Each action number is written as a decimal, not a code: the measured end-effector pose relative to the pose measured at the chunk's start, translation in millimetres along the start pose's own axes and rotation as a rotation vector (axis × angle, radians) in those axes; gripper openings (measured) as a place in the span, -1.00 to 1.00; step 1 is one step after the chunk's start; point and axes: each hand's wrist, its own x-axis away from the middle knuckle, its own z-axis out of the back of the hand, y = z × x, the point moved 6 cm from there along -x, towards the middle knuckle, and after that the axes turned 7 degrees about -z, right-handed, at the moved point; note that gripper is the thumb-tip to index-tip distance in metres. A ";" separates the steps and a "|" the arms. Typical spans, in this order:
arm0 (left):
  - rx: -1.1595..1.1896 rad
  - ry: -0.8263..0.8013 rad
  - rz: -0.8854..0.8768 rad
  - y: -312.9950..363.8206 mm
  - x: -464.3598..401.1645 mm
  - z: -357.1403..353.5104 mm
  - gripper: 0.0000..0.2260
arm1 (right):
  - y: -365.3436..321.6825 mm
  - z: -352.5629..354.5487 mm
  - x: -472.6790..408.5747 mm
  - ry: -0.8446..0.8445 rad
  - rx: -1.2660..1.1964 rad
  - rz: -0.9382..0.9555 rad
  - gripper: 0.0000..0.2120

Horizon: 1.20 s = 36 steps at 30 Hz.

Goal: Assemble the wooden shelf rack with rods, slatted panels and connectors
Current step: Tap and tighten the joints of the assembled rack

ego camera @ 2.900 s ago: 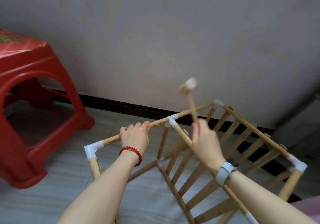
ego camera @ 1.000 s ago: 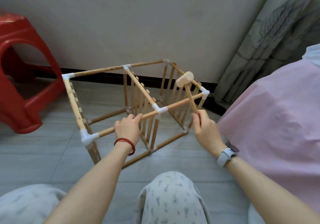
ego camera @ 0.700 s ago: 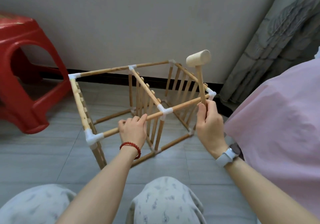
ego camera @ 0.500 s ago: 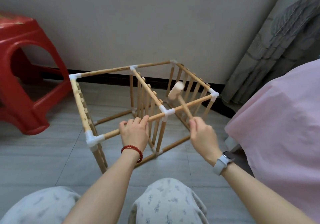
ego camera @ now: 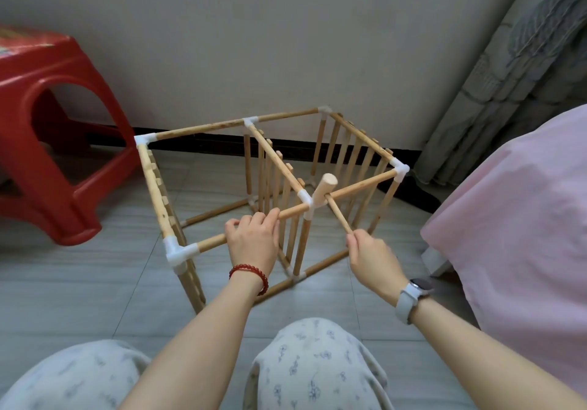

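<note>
— So what has changed in the head view?
— Half a second ago the mallet [ego camera: 324, 187] hung just above the near top rod [ego camera: 359, 186]; now its head sits right against the white connector [ego camera: 309, 203] at the middle joint of that rod, handle sloping down to the right hand [ego camera: 370, 254]

— And a blow like that means what for the job?
— My reading is that the joint is being tapped home, so the rod seats deeper in the connector; the wooden rack [ego camera: 270, 187] already stands on the floor [ego camera: 95, 282] as a full frame with slatted panels [ego camera: 352, 158] upright inside it, so this looks like late tightening rather than building

— How is each grip?
— The right hand is clenched round the very end of the mallet handle, fingers curled tight. The left hand [ego camera: 254, 241] wraps the same near rod, between the corner connector [ego camera: 179, 250] and the struck joint, fingers curled over the top, bracing the frame

— Anything else nearby?
— A red stool [ego camera: 47, 117] stands left of the rack, well apart, and a pink cover [ego camera: 524, 235] lies at the right, with a grey curtain [ego camera: 524, 44] behind it
</note>
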 end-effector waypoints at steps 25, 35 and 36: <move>0.054 -0.006 0.000 -2.8 -1.1 -2.2 -0.79 | 10.3 -18.3 -3.2 -0.066 0.024 -0.049 -0.81; 0.082 -0.158 0.102 -75.0 -16.2 5.7 -0.76 | 8.5 9.8 -4.6 0.007 -0.819 -0.009 -0.71; 0.071 -0.156 0.122 -85.1 -16.2 9.1 -0.76 | 9.3 14.5 -5.8 0.027 -0.833 -0.010 -0.75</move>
